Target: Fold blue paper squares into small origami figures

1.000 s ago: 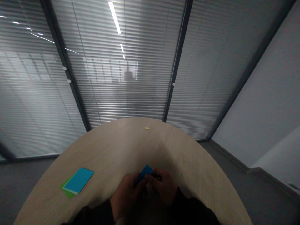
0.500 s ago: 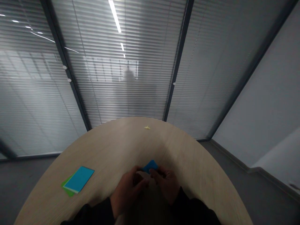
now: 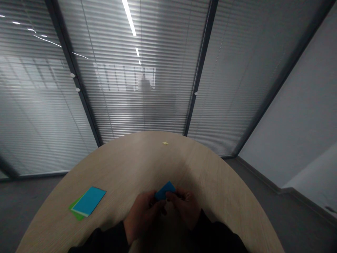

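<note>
Fingers of left hand and right hand pinching blue piece above worktop; blue card on green card nearby.

The left hand and the right hand are being held close together, with the fingers being curled inward and the dark-sleeved forearms being angled toward the middle.

The tabletop is matt wood-grain; the blue card looks smooth.
</note>
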`<action>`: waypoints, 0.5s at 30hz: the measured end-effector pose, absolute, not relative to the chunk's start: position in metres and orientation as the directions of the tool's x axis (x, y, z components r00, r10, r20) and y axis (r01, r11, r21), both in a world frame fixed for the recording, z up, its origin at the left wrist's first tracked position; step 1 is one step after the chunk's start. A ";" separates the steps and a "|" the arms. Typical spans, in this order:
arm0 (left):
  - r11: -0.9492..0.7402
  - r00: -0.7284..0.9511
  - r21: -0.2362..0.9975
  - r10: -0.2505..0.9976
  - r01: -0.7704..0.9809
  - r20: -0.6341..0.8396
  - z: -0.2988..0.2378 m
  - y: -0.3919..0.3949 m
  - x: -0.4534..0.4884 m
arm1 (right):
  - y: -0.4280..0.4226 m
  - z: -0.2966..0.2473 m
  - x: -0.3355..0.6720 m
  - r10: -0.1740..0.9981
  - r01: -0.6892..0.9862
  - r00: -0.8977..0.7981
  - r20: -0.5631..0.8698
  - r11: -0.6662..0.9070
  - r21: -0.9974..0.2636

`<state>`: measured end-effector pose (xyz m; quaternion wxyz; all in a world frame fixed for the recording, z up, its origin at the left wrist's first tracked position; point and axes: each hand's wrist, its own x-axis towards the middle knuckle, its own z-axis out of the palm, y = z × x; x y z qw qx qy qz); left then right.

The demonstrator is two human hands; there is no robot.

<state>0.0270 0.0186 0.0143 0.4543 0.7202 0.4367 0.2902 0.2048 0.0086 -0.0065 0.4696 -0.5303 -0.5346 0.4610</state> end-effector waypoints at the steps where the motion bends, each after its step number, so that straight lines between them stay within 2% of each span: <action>1: -0.195 0.447 0.905 0.895 0.377 0.007 0.015 0.019 0.027 | 0.010 -0.007 0.208 1.000 0.134 0.018 0.007 0.005 -0.991; 6: -0.151 0.425 0.894 0.904 0.423 -0.048 0.015 0.019 0.027 | 0.023 -0.004 0.225 0.961 0.041 0.270 0.063 0.054 -0.998; 8: -0.150 0.430 0.900 0.901 0.410 -0.046 0.014 0.019 0.026 | 0.025 -0.004 0.226 0.971 0.015 0.228 0.070 0.068 -0.998; 11: -0.165 0.436 0.907 0.900 0.387 -0.022 0.012 0.019 0.026 | 0.020 -0.006 0.219 0.998 0.023 0.028 0.063 0.062 -0.998; 13: -0.169 0.437 0.911 0.899 0.375 -0.014 0.010 0.018 0.026 | 0.016 -0.009 0.213 0.994 0.121 -0.068 0.080 0.088 -0.989; 15: -0.156 0.439 0.914 0.898 0.373 -0.026 0.009 0.019 0.026 | 0.012 -0.010 0.209 0.995 0.181 -0.074 0.072 0.085 -0.980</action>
